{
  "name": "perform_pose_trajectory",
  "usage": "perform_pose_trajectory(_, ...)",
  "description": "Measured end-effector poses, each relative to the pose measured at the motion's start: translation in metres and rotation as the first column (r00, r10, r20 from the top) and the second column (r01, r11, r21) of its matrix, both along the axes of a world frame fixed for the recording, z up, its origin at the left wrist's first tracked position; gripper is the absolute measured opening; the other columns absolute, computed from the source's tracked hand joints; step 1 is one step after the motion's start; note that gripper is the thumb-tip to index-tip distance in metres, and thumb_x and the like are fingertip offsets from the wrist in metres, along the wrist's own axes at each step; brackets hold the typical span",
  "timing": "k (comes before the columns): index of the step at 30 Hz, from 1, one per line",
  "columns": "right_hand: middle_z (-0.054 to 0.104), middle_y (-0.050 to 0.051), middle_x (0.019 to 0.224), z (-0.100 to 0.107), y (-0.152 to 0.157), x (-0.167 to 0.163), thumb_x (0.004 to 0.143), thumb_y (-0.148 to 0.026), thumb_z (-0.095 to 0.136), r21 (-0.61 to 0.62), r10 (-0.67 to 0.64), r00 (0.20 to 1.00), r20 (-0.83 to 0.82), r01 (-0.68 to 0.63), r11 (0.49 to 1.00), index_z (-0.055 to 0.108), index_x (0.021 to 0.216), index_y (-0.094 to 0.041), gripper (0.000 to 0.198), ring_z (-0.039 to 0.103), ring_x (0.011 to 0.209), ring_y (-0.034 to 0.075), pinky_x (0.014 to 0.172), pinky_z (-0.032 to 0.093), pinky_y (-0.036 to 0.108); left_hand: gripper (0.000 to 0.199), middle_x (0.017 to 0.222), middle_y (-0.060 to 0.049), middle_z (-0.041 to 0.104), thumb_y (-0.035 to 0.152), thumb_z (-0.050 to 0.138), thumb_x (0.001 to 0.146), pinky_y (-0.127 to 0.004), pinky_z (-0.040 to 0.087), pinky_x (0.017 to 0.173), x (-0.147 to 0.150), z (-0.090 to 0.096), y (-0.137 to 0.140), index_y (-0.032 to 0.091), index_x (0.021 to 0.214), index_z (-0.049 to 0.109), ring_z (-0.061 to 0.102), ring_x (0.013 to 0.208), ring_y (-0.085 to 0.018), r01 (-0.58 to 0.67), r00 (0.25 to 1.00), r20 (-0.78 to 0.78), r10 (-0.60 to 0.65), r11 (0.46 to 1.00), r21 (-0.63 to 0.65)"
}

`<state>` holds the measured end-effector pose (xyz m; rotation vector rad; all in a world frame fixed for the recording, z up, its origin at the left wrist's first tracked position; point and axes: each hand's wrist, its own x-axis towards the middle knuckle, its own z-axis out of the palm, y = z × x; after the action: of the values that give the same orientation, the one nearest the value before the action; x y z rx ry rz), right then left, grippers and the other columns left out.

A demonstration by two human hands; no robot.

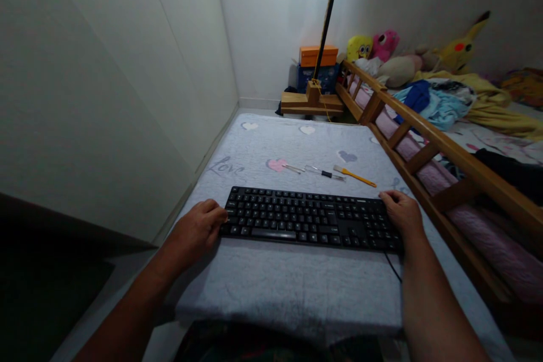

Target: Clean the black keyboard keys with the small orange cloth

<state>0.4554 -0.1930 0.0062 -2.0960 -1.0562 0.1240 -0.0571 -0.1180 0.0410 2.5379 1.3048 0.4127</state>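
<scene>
A black computer keyboard (288,218) lies across the cloth-covered table, its cable showing near the lower right corner. My left hand (207,220) grips the keyboard's left end, fingers closed at the edge. On the right end, my right hand (399,212) holds the upper corner between thumb and fingers. Beyond the keyboard lie a yellow-handled brush (356,176), a wire tool with a black grip (326,173), and a few thin cotton swabs (293,168).
The table's pale cloth (271,277) has hearts and lettering. A wooden bed rail (441,141) runs along the right, with bedding and plush toys behind it. White cupboard doors (127,68) stand at left. A pole on a wooden base (311,103) rises past the far edge.
</scene>
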Motion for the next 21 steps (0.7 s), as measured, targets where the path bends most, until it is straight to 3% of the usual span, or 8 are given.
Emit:
perform_pose_trajectory(5,0.071,0.009,0.071,0.0,0.0,0.0,0.065,-0.055,0.054,-0.014,-0.004,1.0,0.013,0.004,1.0,0.069,0.068,-0.02,0.037,0.062,0.072,0.026,0.073,0.046,0.038,0.022,0.089,-0.007,0.061,0.022,0.045,0.088,-0.031,0.046,0.072,-0.016,0.002,0.003,0.018,0.083,0.066,0.059,0.081,-0.019,-0.043,0.998,-0.05,0.044,0.999,0.005)
perform_pose_trajectory(9,0.07,0.009,0.071,0.001,0.0,0.0,0.065,-0.055,0.053,-0.02,-0.01,1.0,0.01,0.011,1.0,0.069,0.068,-0.02,0.038,0.061,0.07,0.026,0.073,0.046,0.038,0.02,0.09,-0.006,0.062,0.021,0.047,0.09,-0.031,0.047,0.075,-0.01,0.005,-0.001,0.019,0.088,0.067,0.059,0.083,-0.019,-0.028,0.999,0.045,0.025,0.997,0.077)
perform_pose_trajectory(14,0.071,0.009,0.072,0.001,0.0,-0.001,0.065,-0.054,0.054,-0.01,-0.01,1.0,0.01,0.011,1.0,0.069,0.068,-0.02,0.037,0.061,0.07,0.025,0.072,0.046,0.037,0.019,0.095,-0.006,0.061,0.016,0.047,0.093,-0.03,0.048,0.079,0.037,0.013,-0.016,0.019,0.095,0.065,0.058,0.088,-0.017,0.11,0.976,0.178,-0.128,0.988,0.105)
perform_pose_trajectory(21,0.072,0.009,0.073,-0.001,0.0,0.0,0.066,-0.053,0.055,-0.007,-0.006,1.0,0.002,0.006,1.0,0.069,0.069,-0.02,0.037,0.061,0.07,0.025,0.072,0.046,0.037,0.021,0.091,-0.007,0.061,0.012,0.046,0.093,-0.032,0.047,0.077,0.104,0.018,-0.028,0.017,0.09,0.066,0.055,0.088,-0.019,0.251,0.958,0.127,-0.256,0.966,0.056)
